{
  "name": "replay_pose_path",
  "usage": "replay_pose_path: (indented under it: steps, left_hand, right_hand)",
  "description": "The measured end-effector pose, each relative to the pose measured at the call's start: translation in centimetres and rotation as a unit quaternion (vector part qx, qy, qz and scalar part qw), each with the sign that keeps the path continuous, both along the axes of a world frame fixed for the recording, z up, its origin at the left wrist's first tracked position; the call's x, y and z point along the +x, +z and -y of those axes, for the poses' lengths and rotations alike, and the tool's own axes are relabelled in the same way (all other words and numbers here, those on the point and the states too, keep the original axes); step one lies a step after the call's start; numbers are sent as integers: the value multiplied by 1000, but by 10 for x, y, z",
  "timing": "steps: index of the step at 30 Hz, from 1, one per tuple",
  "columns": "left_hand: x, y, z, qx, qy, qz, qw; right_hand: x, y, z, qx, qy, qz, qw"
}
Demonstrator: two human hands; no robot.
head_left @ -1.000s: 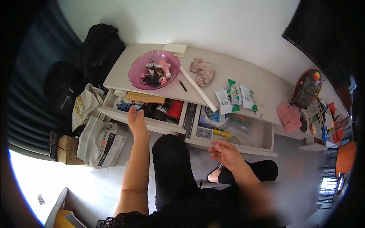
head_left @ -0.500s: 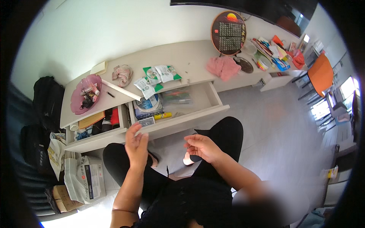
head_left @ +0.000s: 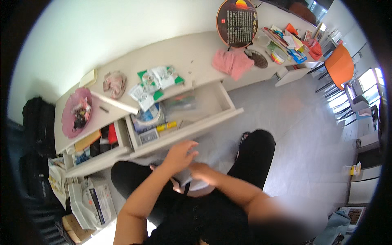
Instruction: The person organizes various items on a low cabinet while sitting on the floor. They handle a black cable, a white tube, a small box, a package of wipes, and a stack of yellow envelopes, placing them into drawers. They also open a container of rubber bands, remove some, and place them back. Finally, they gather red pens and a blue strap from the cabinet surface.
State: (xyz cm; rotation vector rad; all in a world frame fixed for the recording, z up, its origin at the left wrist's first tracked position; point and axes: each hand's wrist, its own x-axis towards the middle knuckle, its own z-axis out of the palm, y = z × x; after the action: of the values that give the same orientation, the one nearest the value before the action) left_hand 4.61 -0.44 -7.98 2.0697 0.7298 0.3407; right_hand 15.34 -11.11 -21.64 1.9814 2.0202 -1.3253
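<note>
Right drawer: open at the bench's front edge
Yellow tube: inside, near the drawer's front edge
Left hand: near that edge, grip apart
Right hand: just beside the left, blurred; cannot tell its grip

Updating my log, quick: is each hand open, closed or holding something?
Left hand: open, nothing visible in it.
Right hand: blurred; cannot tell.

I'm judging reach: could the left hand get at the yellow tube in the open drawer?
Probably yes: the left hand looks empty near the open drawer, and the yellow tube lies uncovered in it; only the drawer's front wall seems to stand between.
</note>
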Motion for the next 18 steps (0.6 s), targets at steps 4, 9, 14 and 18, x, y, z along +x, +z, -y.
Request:
replay_pose_path:
  steps: [4,9,14,18]
  left_hand:
    - [49,9,-29,194,33,82,977]
    - [85,1,-58,214,-15,-46,976]
    - [89,-5,-77,116,-30,-58,991]
    - [95,-7,-76,137,17,-97,986]
  right_hand:
    - [5,42,-60,-118,-53,-77,989]
    - [59,-32,-66,-134,-18,-123,983]
    - [114,-83,-12,-210,-64,-119,968]
    - [133,-103,15,-277,-85,-122,949]
